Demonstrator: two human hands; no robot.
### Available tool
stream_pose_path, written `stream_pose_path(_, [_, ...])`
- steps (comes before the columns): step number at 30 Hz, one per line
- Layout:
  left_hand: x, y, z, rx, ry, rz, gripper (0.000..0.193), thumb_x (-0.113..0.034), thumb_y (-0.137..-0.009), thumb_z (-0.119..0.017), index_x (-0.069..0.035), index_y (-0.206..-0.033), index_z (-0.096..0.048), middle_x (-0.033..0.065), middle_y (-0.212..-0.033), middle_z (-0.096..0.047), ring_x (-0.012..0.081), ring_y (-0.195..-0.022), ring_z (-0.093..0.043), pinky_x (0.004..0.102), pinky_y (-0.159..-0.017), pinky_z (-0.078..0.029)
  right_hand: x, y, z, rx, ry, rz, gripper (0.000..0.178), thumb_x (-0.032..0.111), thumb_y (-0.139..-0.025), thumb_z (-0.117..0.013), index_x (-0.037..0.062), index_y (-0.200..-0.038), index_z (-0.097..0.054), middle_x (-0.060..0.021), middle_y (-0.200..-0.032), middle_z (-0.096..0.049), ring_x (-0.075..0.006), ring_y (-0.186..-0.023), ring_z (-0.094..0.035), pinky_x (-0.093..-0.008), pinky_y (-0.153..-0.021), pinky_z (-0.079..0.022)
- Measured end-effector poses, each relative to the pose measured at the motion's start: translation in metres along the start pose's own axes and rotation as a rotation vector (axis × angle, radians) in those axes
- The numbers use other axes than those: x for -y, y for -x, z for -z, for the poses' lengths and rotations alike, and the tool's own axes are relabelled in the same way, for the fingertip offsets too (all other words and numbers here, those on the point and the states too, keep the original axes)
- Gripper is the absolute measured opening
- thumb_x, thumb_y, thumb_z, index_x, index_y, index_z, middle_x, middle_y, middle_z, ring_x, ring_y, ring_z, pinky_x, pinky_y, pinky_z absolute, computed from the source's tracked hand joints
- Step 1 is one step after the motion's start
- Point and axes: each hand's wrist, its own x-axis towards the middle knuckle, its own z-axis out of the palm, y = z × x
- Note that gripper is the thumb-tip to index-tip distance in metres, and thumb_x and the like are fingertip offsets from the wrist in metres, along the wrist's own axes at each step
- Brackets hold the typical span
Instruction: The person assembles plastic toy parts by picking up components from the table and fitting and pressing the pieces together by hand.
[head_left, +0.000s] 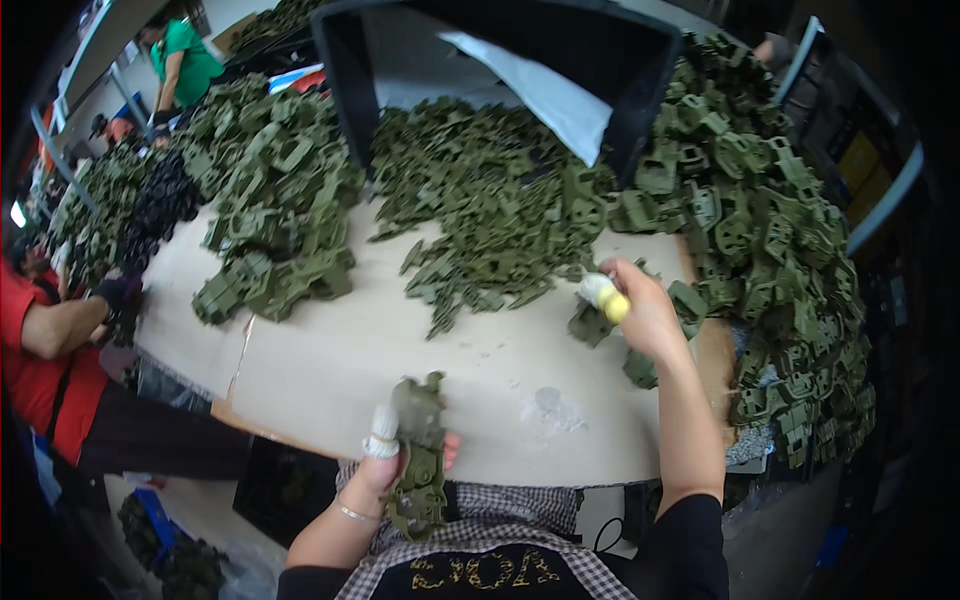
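Note:
My left hand (380, 462), its thumb wrapped in white, grips an olive-green moulded plastic part (418, 465) at the near edge of the table. The part is long and stands roughly upright in this view, with its upper end blurred. At the right of the table, my right hand (648, 312) has its fingers curled around another green plastic part (590, 325); white and yellow wraps cover its digits. Some of that grip is hidden by the hand. Another green piece (640, 370) shows just below the right hand.
Small flat green pieces (480, 200) spread from a black bin (345, 95) at the back. Larger green parts are heaped at left (275, 190) and right (760, 220). A person in a red shirt (45, 350) works at the left; another in green (185, 62) is farther back.

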Motion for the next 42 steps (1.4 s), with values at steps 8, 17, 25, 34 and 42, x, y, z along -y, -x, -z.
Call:
stream_pose_path(8, [0.009,0.002,-0.021,0.014,-0.15,-0.016,0.079,-0.067,-0.08,-0.037,0.001,-0.119,-0.042,0.0142,-0.098,-0.06,0.0206,-0.083,-0.061,0.0322,-0.077,-0.05,0.044,0.108,-0.078,0.321,-0.062,0.502,0.035,0.003,-0.074,-0.059,0.0031,-0.108,-0.055,-0.0122,-0.085,-0.055,-0.0287,-0.083,-0.056,-0.033,-0.069,-0.047])
stream_pose_path(17, [0.028,0.024,-0.014,0.162,-0.783,-0.28,0.083,-0.018,-0.081,-0.064,-0.009,-0.141,-0.008,0.0113,-0.101,-0.057,0.0168,-0.086,-0.06,0.031,-0.078,-0.05,0.022,0.153,-0.124,0.267,-0.455,0.316,0.031,0.0,-0.071,-0.062,-0.002,-0.101,-0.055,-0.0137,-0.087,-0.058,-0.023,-0.075,-0.06,-0.0324,-0.064,-0.048])
stream_pose_path(25, [0.063,0.033,-0.028,0.186,-0.496,-0.222,0.067,-0.023,-0.085,-0.056,-0.002,-0.136,-0.019,0.0134,-0.127,-0.043,0.0171,-0.114,-0.044,0.0301,-0.095,-0.035,-0.001,0.166,-0.108,0.455,-0.444,0.231,0.017,0.0,-0.069,-0.063,0.0002,-0.086,-0.058,-0.0098,-0.078,-0.06,-0.018,-0.069,-0.059,-0.0297,-0.061,-0.046])
stream_pose_path(34, [0.045,0.03,-0.03,0.399,-0.819,-0.112,0.032,-0.025,-0.079,-0.062,0.001,-0.095,-0.055,0.0138,-0.081,-0.06,0.0147,-0.073,-0.057,0.0303,-0.062,-0.045,0.019,0.134,-0.088,0.502,-0.267,0.757,0.025,0.002,-0.06,-0.062,0.0029,-0.083,-0.052,-0.0122,-0.072,-0.054,-0.0315,-0.064,-0.054,-0.0356,-0.058,-0.046])
stream_pose_path(42, [0.023,0.013,-0.033,0.375,-0.983,-0.252,0.031,-0.024,-0.073,-0.066,0.001,-0.09,-0.056,0.0162,-0.074,-0.06,0.0254,-0.063,-0.059,0.0327,-0.059,-0.046,0.036,0.119,-0.075,0.57,-0.268,0.618,0.02,0.006,-0.067,-0.062,0.0027,-0.083,-0.051,-0.0122,-0.073,-0.054,-0.0327,-0.067,-0.055,-0.0371,-0.058,-0.047])
